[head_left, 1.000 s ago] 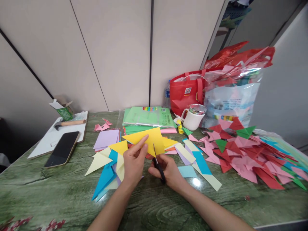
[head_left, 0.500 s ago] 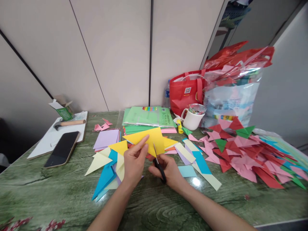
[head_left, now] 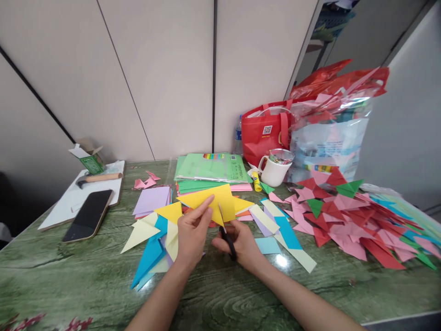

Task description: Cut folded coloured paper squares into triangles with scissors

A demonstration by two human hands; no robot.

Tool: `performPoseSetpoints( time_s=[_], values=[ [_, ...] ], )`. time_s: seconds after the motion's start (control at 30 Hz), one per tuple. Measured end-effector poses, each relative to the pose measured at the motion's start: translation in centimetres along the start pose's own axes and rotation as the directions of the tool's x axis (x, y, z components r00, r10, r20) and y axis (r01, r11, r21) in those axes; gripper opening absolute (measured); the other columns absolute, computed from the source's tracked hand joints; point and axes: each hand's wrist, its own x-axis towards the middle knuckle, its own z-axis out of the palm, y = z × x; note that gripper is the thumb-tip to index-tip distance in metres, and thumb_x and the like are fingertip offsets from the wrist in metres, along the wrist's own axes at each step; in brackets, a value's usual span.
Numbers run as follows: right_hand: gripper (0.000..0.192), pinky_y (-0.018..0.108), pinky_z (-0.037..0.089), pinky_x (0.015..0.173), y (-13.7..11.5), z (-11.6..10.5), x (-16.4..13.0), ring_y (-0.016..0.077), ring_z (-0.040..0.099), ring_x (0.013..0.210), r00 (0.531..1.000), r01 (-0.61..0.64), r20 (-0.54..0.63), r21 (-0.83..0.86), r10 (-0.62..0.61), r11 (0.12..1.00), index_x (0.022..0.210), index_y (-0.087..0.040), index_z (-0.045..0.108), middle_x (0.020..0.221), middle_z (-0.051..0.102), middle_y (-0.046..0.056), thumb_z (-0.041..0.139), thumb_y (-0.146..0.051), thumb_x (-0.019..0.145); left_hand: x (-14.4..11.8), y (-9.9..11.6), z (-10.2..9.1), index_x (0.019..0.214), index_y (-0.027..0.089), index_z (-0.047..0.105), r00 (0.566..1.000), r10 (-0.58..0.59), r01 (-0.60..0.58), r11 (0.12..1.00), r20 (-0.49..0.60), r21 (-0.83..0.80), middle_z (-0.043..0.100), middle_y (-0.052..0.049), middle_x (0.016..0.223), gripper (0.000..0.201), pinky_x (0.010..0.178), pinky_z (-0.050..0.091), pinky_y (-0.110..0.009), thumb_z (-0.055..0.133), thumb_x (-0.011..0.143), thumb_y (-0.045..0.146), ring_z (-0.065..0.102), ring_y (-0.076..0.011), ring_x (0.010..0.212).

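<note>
A folded yellow sheet of paper point(head_left: 223, 197), pointed at its left end, is pinched in my left hand point(head_left: 193, 230). My right hand point(head_left: 241, 241) has its fingers in the dark handles of a pair of scissors point(head_left: 227, 243). One blade lies across the front of the yellow paper, near its lower right part; the other blade is hidden behind it. Left of my left hand lie folded pieces in yellow, cream point(head_left: 141, 232) and blue point(head_left: 149, 259). Cut strips in cream, lilac and blue point(head_left: 288, 232) lie to the right of my right hand.
Green paper packs point(head_left: 210, 168) and lilac sheets point(head_left: 151, 201) lie behind. A white mug point(head_left: 272, 172), glue stick point(head_left: 256, 181) and red bag point(head_left: 258, 142) stand at the back. Many pink and red folded pieces point(head_left: 344, 216) heap up right. A phone point(head_left: 88, 216) and hammer point(head_left: 99, 178) lie left.
The view has shifted very slightly. My hands, the scissors and the yellow paper keep nearly the same position; no clear advance of the blades shows.
</note>
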Motion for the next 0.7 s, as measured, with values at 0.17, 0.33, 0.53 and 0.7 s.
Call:
performPoseSetpoints(
  time_s=[0.17,0.33,0.53,0.7],
  values=[
    [0.036,0.024,0.04,0.051,-0.16,-0.13,0.13,0.0123,0.049,0.053,1.0,0.025,-0.007,-0.002,-0.025,1.0,0.074,-0.018,0.05,0.061,0.056,-0.003,0.077,-0.036,0.056,-0.05,0.12,0.12,0.106,0.021,0.066,1.0,-0.015,0.015,1.0,0.009,0.025,0.069,-0.003,0.107,0.031,0.082,0.048,-0.027,0.063,0.075,0.027,0.062,-0.0178,0.093],
    [0.037,0.023,0.038,0.049,-0.05,-0.19,0.2,0.012,0.048,0.053,1.0,0.027,0.01,-0.009,-0.027,1.0,0.075,-0.018,0.051,0.059,0.054,-0.004,0.077,-0.036,0.056,-0.13,0.34,0.2,0.115,0.022,0.059,0.998,-0.058,0.058,0.998,0.03,0.007,0.068,-0.001,0.107,0.039,0.08,0.049,-0.028,0.062,0.076,0.028,0.062,-0.0163,0.091],
    [0.04,0.023,0.039,0.049,-0.16,-0.24,0.22,0.012,0.047,0.052,1.0,0.022,-0.005,-0.014,-0.022,1.0,0.078,-0.018,0.052,0.058,0.054,-0.004,0.076,-0.04,0.055,-0.15,0.75,0.3,0.116,0.019,0.058,0.993,-0.096,0.099,0.994,0.063,-0.054,0.07,-0.002,0.097,0.042,0.07,0.052,-0.027,0.063,0.075,0.028,0.064,-0.0162,0.082],
    [0.039,0.022,0.037,0.046,-0.2,-0.21,0.21,0.0102,0.045,0.048,1.0,0.0,-0.008,0.017,0.0,1.0,0.076,-0.018,0.052,0.056,0.051,-0.005,0.077,-0.039,0.055,-0.19,0.96,0.32,0.114,0.02,0.061,0.993,-0.102,0.107,0.99,0.065,-0.093,0.071,-0.002,0.092,0.041,0.067,0.051,-0.024,0.064,0.073,0.027,0.064,-0.0139,0.076]
  ],
)
